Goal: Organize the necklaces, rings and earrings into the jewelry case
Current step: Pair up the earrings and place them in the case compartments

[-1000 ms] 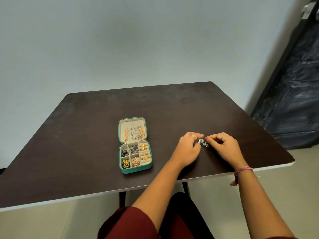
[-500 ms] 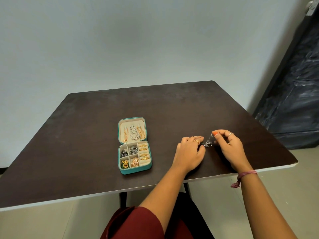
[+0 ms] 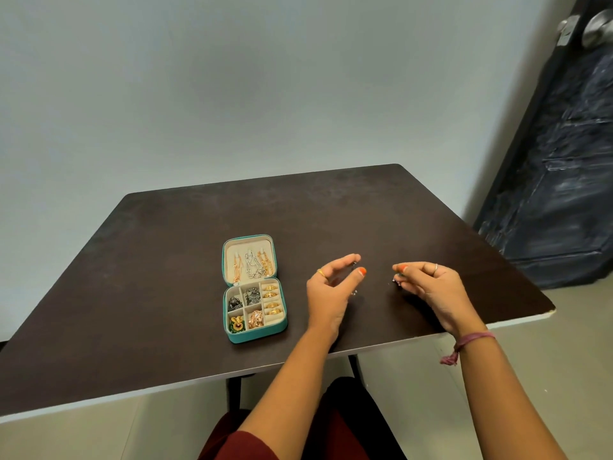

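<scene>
The teal jewelry case (image 3: 232,336) lies open on the dark table (image 3: 149,293). Its lid holds hanging chains, and its compartments hold gold rings, silver pieces and gold earrings. My left hand (image 3: 328,290) hovers just right of the case. Its thumb and forefinger are close together on a small silver earring (image 3: 354,293), whose beads glint below the thumb. My right hand (image 3: 431,287) is further right and pinches a second small silver earring (image 3: 397,279) at its fingertips. The blur hides both earrings' shape.
The table's near edge (image 3: 381,346) runs just under my wrists. A dark door (image 3: 564,161) with a round knob stands at the right, and a pale wall is behind the table.
My hands were together over the pair of silver earrings on the table. They have since lifted and moved apart, the left toward the case, each with one earring.
</scene>
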A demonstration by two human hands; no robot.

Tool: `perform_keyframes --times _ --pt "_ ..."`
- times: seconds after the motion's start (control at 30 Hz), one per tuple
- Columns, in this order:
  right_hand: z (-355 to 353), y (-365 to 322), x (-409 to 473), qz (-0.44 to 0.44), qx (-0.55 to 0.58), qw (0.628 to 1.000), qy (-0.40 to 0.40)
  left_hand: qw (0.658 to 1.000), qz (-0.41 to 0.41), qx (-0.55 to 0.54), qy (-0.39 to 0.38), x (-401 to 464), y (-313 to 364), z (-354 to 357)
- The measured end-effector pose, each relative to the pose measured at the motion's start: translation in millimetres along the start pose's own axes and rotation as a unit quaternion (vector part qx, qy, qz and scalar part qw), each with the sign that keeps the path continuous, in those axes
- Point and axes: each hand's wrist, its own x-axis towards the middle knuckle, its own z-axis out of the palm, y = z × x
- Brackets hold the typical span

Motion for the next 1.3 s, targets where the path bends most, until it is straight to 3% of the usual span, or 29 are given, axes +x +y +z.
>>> perform_keyframes --times 0.27,0.5,0.87,1.3 --pt "21 -41 -17 0.005 -0.019 0.998 -0.06 0.996 -0.001 -0.087 0.022 -9 32 -2" --pt "36 -62 -30 0.0 -0.033 0.99 -0.134 0.999 -0.009 -0.035 -0.003 -9 46 -22" --pt "66 -72 -39 -0.075 -0.126 0.983 -0.109 1.0 0.03 -0.004 0.006 -13 68 -41" --pt "105 -70 -39 0.036 -0.064 0.986 -0.147 0.999 0.013 0.028 -0.019 -11 88 -77"
